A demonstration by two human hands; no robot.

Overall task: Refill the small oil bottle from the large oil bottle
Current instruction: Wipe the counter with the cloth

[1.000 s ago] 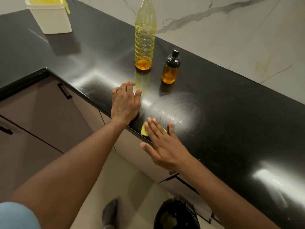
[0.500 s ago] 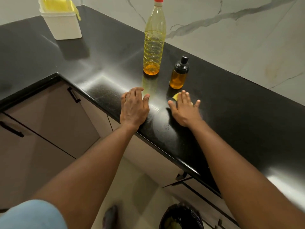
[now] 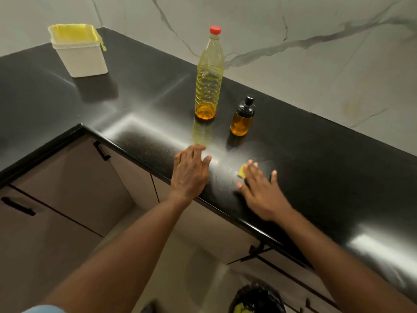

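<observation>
The large oil bottle [image 3: 208, 86] is seen upright on the black bench [image 3: 316, 166], just above the middle of the frame, closed by a red cap [image 3: 215, 30] and holding only a low band of amber oil at its base. The small oil bottle [image 3: 242, 118], with its black spout top fitted and oil filling much of its body, is stood just to the right of it, apart from it.

Below the bottles, the left hand [image 3: 190, 172] is laid flat on the front edge of the bench; its grip is apart, with the fingers straight and nothing held. The right hand [image 3: 259, 190] is pressed palm-down on the bench lower right of centre. Its grip is likewise apart, the fingers are spread, and a yellow wipe [image 3: 242, 172] is trapped under the fingertips, only a corner being shown.

A white tub [image 3: 83, 57] with a yellow liner is placed at the upper left. A black bin bag [image 3: 257, 299] is seen at the bottom edge.
</observation>
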